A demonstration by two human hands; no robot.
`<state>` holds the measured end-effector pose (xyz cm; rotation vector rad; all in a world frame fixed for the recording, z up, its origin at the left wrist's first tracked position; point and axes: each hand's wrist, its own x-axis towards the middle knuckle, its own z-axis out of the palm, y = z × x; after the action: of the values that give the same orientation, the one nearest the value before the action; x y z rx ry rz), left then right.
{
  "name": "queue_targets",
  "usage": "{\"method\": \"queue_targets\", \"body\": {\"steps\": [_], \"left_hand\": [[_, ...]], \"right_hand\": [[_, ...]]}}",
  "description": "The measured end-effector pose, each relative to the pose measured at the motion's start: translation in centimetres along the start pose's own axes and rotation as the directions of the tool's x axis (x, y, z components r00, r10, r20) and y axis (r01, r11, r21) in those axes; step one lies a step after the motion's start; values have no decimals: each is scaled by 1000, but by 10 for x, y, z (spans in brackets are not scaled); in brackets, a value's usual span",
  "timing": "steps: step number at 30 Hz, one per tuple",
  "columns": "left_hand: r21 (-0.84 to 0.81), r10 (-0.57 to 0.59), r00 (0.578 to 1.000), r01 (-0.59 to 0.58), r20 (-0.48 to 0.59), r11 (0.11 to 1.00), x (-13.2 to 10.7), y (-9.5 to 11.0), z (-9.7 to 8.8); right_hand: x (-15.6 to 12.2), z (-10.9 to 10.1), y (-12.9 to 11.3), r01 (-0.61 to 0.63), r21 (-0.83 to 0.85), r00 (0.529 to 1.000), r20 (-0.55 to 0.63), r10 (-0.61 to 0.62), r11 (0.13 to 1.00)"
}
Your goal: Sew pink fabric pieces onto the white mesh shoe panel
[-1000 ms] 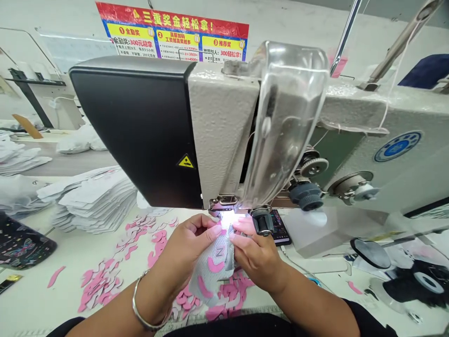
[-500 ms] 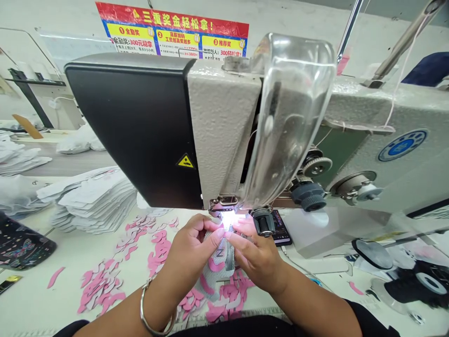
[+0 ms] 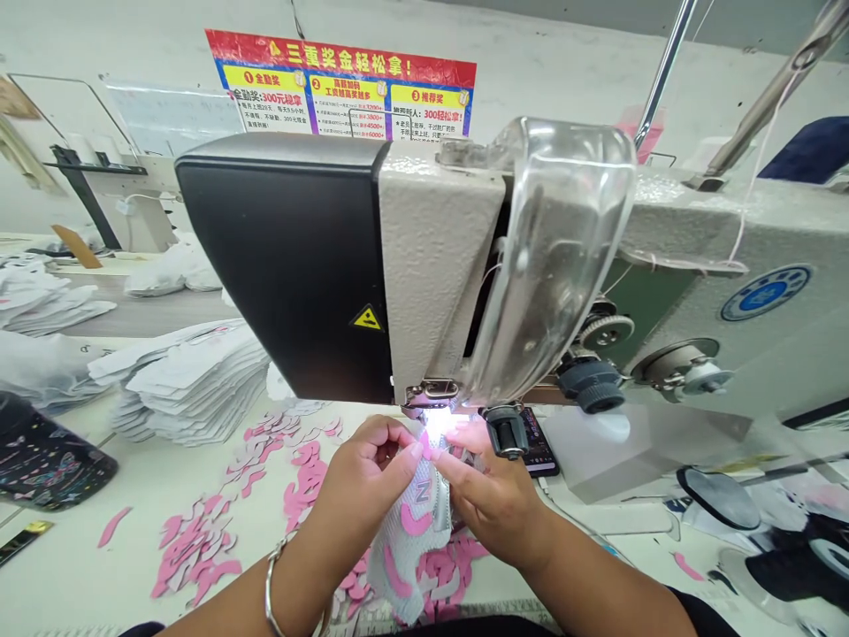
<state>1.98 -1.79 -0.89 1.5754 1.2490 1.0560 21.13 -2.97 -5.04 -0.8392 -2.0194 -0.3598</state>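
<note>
A light grey mesh shoe upper (image 3: pixel 398 566) with pink patches and a letter N hangs down toward me from under the sewing machine head (image 3: pixel 444 257). My left hand (image 3: pixel 375 464) pinches a small pink piece (image 3: pixel 426 444) between thumb and index finger, at the upper's far end by the lit needle area. On the other side, my right hand (image 3: pixel 494 491) holds the upper's right edge. Its index fingertip rests close to the pink piece, and its other fingers are partly hidden behind the upper. Glare hides the needle.
Loose pink and white cut pieces (image 3: pixel 199 540) lie scattered on the table. Stacked white fabric parts (image 3: pixel 192 380) stand at the left, behind a dark patterned container (image 3: pixel 46 456). A phone (image 3: pixel 539 442) lies behind the presser arm. Black thread spools (image 3: pixel 789 566) sit at the right.
The view has tilted up and shifted slightly. More of the shoe upper now shows below my hands, its lower end hanging toward me. Both hands stay close together at the needle area.
</note>
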Motion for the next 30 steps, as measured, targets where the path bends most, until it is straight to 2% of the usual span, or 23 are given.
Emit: {"method": "queue_targets", "body": {"steps": [6, 11, 17, 24, 26, 30], "left_hand": [[-42, -24, 1000, 25, 15, 999, 2, -2, 1], [-163, -45, 998, 53, 53, 985, 0, -8, 0], [-215, -81, 996, 89, 46, 973, 2, -8, 2], [-254, -186, 979, 200, 76, 946, 8, -1, 2], [-244, -164, 984, 177, 74, 953, 7, -1, 1], [-205, -44, 996, 58, 72, 977, 1, -8, -1]], "right_hand": [[-4, 1, 1, 6, 9, 1000, 8, -6, 1000], [-6, 3, 3, 13, 3, 1000, -2, -13, 1000], [-3, 3, 1, 12, -7, 1000, -10, -12, 1000], [1, -1, -4, -34, 0, 999, 28, 34, 999], [0, -1, -4, -35, 4, 999, 26, 35, 999], [-4, 2, -3, -37, 12, 999, -25, 37, 999]]}}
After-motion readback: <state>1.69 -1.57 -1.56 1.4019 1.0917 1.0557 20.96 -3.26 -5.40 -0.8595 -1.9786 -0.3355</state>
